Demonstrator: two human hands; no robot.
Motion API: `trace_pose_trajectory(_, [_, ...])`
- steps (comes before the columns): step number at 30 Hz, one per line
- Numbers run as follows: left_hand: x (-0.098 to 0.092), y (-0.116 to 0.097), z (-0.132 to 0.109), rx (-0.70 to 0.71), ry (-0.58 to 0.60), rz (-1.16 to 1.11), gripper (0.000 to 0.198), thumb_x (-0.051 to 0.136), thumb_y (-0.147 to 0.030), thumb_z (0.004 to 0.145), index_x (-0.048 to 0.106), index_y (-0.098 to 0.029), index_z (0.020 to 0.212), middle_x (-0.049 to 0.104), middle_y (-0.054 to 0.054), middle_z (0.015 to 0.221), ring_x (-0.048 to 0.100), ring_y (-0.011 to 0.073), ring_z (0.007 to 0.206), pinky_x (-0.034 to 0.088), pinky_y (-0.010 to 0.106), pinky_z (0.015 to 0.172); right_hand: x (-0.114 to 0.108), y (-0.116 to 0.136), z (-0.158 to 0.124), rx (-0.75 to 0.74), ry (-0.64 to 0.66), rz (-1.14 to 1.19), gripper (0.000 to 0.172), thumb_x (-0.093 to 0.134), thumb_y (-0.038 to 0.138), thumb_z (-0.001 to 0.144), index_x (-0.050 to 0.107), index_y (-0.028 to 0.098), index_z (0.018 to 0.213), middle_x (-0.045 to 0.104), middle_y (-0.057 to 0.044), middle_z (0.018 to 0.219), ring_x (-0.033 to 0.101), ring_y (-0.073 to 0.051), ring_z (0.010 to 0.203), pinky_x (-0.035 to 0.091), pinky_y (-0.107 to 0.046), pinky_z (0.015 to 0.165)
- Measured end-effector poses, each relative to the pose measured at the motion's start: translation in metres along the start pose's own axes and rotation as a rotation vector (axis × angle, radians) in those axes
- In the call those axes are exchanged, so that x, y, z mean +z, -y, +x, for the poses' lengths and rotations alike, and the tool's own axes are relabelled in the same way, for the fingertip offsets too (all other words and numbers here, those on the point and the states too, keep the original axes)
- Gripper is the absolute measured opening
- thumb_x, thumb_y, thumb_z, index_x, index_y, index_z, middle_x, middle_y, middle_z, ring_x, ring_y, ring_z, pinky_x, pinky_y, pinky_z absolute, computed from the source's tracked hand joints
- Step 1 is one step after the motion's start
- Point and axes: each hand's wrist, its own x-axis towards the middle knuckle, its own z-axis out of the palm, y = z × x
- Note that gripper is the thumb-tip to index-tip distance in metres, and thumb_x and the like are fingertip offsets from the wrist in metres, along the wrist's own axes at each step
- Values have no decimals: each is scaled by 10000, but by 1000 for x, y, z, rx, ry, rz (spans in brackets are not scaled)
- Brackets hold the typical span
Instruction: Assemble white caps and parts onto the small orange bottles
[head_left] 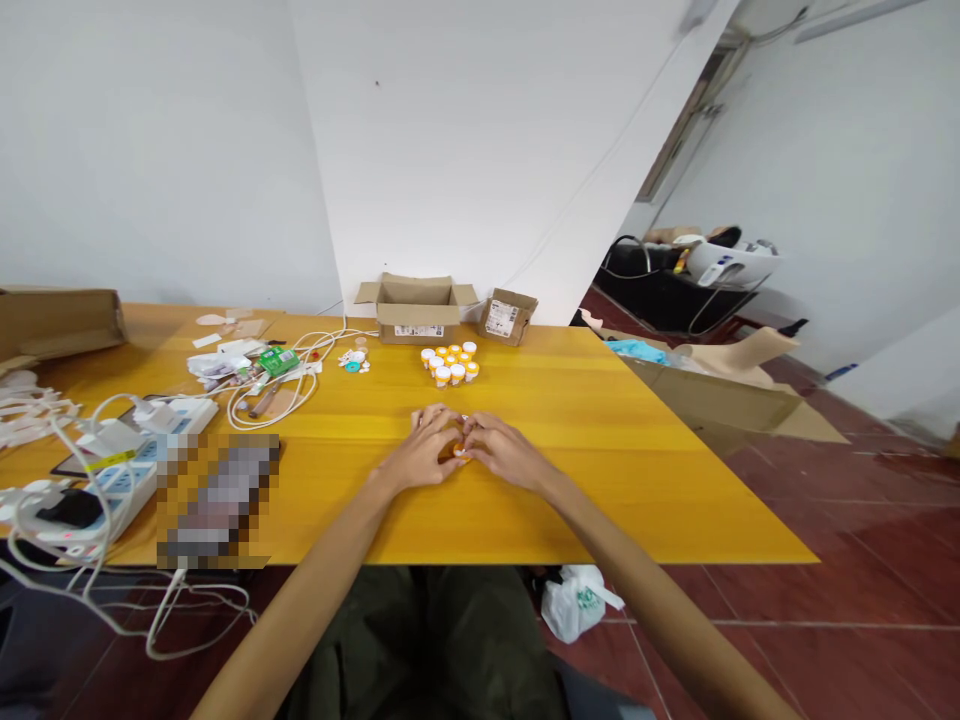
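Over the middle of the table, my left hand (421, 452) and my right hand (508, 454) meet with bent fingers. Between their fingertips is a small orange-and-white container (462, 455), mostly hidden by the fingers. My right thumb and fingers pinch it from the right, while my left hand curves around it from the other side. Farther back stands a tight cluster of several small containers with white and orange tops (450, 362). Behind the cluster is an open cardboard box (417, 316) with a white label.
A smaller cardboard box (508, 317) leans at the wall. Left lie a power strip (124, 485) with plugs, a phone-like device (225, 495), white cables, a green packet (278, 361) and small loose parts (354, 361). Beyond the table's right edge is a large carton (712, 400).
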Motion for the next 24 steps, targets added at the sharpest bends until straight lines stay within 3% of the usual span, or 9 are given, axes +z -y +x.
trace_pose_trajectory(9, [-2,-3,1,26,-25,-21,165,600,-302,892,673,-238,1026,565,90,1270,417,309,1236,349,494,1023,5,-2,-4,24,-46,65,145,584,150,912,667,240,833,625,-50,1020,617,-206,1022,512,-369,913])
trace_pose_trajectory(24, [-1,-2,1,10,2,-15,134,587,-294,889,664,-229,976,557,90,1335,410,314,1259,342,513,1035,17,-2,-13,59,-153,131,181,532,121,918,649,241,849,633,-49,1011,638,-190,961,521,-355,889])
